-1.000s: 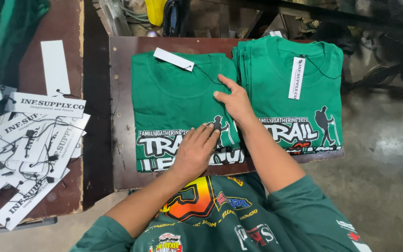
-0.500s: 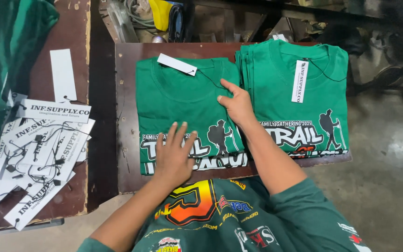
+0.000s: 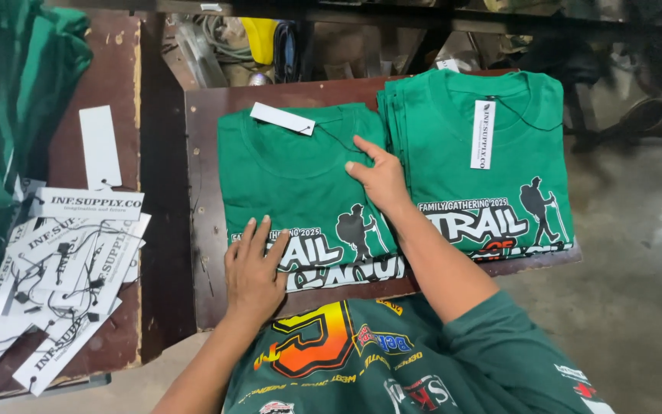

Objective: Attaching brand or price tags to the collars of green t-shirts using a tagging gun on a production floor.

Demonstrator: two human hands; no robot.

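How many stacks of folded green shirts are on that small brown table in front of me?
2: the left stack under both hands, left hand and right hand, and the right stack beside it, touching. Shirts per stack cannot be told.

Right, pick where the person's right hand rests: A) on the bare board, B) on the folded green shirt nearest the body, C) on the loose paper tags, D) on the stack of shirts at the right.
B: the right hand lies flat on the folded green shirt, beside the stack of shirts.

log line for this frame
left hand: flat on folded shirt's lower edge | right hand: pressing its right side | shirt stack: beside, right
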